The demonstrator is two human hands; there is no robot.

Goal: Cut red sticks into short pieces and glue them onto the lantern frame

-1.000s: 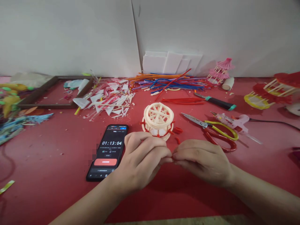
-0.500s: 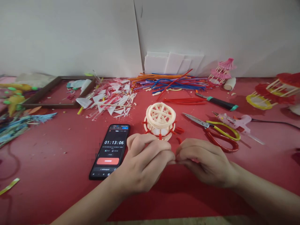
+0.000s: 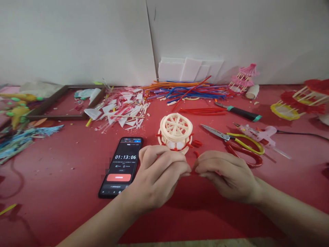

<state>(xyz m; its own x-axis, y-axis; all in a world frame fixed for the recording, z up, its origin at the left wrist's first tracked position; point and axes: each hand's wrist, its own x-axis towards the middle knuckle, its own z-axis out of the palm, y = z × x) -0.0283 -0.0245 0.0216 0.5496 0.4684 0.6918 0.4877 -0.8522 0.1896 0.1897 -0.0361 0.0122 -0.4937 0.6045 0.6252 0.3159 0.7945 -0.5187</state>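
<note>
My left hand point(image 3: 161, 175) and my right hand point(image 3: 227, 175) face each other above the red table, fingertips pinched and a small gap apart. Whatever lies between the fingers is hidden or too small to name. Just beyond them stands a round cream-coloured openwork piece point(image 3: 176, 127) with a spoked, wheel-like top and short red pieces set around its lower ring. Short red pieces point(image 3: 197, 143) lie beside it on the right, and another red bit point(image 3: 196, 154) sits near my right fingertips.
A phone point(image 3: 120, 168) showing a timer lies left of my left hand. To the right are scissors point(image 3: 231, 139), a pink glue gun point(image 3: 262, 133) and a cutter knife point(image 3: 244, 113). Coloured pipe cleaners point(image 3: 185, 91), red strips point(image 3: 203, 111) and scraps point(image 3: 123, 109) lie behind.
My fingertips, which met half a second ago, have drawn slightly apart, the right hand shifting a little to the right. The cream-coloured piece stays in place.
</note>
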